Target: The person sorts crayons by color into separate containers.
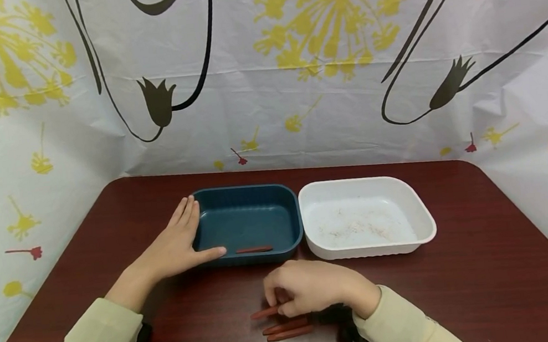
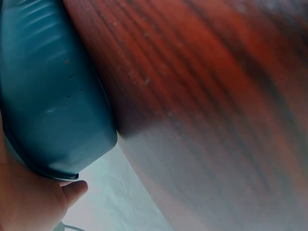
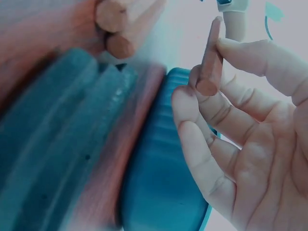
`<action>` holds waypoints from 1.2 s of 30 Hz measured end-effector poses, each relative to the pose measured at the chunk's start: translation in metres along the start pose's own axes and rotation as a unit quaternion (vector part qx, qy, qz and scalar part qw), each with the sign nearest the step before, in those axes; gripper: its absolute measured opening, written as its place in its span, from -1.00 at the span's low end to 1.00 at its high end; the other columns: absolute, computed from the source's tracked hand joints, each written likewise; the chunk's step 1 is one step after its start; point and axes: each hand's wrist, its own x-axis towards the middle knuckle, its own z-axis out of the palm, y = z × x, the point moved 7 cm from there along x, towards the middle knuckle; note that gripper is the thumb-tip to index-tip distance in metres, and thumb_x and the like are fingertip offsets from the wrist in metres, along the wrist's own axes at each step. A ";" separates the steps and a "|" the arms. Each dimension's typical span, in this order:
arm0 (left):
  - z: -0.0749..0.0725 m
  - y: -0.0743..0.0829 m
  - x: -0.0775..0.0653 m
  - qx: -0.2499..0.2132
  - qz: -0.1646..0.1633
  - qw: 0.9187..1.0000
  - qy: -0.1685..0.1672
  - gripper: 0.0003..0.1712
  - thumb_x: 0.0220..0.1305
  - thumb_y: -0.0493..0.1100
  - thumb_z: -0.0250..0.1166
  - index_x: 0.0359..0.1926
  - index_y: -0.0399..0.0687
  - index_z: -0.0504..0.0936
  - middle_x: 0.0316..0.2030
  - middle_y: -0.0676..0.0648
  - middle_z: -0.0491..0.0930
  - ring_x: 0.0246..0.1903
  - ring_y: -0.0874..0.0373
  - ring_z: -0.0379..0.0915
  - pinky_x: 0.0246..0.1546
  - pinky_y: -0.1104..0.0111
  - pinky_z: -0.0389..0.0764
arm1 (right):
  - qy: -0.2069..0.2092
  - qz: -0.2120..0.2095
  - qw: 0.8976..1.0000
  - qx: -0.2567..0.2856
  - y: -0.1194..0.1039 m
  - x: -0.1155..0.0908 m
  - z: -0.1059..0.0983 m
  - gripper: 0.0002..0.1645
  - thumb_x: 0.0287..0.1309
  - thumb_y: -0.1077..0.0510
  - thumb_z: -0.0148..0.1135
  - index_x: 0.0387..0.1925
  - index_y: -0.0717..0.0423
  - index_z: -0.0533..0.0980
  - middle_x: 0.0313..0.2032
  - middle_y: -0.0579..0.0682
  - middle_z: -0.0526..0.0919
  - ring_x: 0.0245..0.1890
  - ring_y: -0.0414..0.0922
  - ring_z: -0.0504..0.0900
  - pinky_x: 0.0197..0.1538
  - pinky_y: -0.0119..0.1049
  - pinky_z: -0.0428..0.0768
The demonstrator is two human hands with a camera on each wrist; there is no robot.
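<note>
My left hand [image 1: 176, 247] lies with straight fingers along the left end of a dark teal tray [image 1: 295, 221], its thumb over the near rim. One reddish-brown stick [image 1: 254, 249] lies inside the tray near its front wall. My right hand [image 1: 311, 285] pinches another reddish-brown stick [image 3: 210, 62] between thumb and fingertips; it is faceted, with a flat end and a narrower tip. Just below that hand in the head view, two more brown sticks [image 1: 289, 334] lie side by side on the table.
A white tray [image 1: 425, 227] with brownish specks on its floor stands right of the teal one. Long dark green shapes [image 3: 57, 144] lie close to the right wrist camera, partly hidden under the wrist in the head view. A patterned sheet [image 1: 248, 112] hangs behind the brown table [image 1: 200, 323].
</note>
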 end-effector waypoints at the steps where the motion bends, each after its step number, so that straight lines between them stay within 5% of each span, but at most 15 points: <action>1: 0.000 0.000 0.000 0.000 0.000 1.000 0.000 0.43 0.10 0.56 0.19 0.55 -0.34 -0.23 0.58 -0.26 -0.37 0.58 -0.20 -0.50 0.49 -0.17 -0.05 | 0.002 0.000 1.000 0.005 0.000 0.000 -0.001 -0.84 0.19 0.24 0.28 -0.39 -0.13 0.57 -0.48 -0.33 0.52 -0.55 -0.43 0.43 -0.44 -0.56 0.46; 21: 0.001 -0.001 0.001 0.001 0.001 1.000 0.004 0.43 0.10 0.56 0.20 0.55 -0.34 -0.23 0.58 -0.26 -0.36 0.57 -0.21 -0.48 0.48 -0.18 -0.03 | 0.084 -0.012 0.995 0.044 0.002 -0.009 -0.042 -0.89 0.25 0.24 0.24 -0.32 -0.07 0.57 -0.44 -0.25 0.54 -0.47 -0.37 0.45 -0.35 -0.48 0.50; 36: 0.000 0.001 0.000 0.001 0.008 1.000 0.006 0.41 0.12 0.54 0.21 0.55 -0.35 -0.23 0.58 -0.27 -0.35 0.57 -0.22 -0.48 0.48 -0.18 -0.03 | 0.153 0.021 0.984 0.086 0.028 -0.009 -0.071 -0.96 0.31 0.20 0.24 -0.22 0.02 0.56 -0.41 -0.15 0.56 -0.44 -0.20 0.48 -0.33 -0.34 0.52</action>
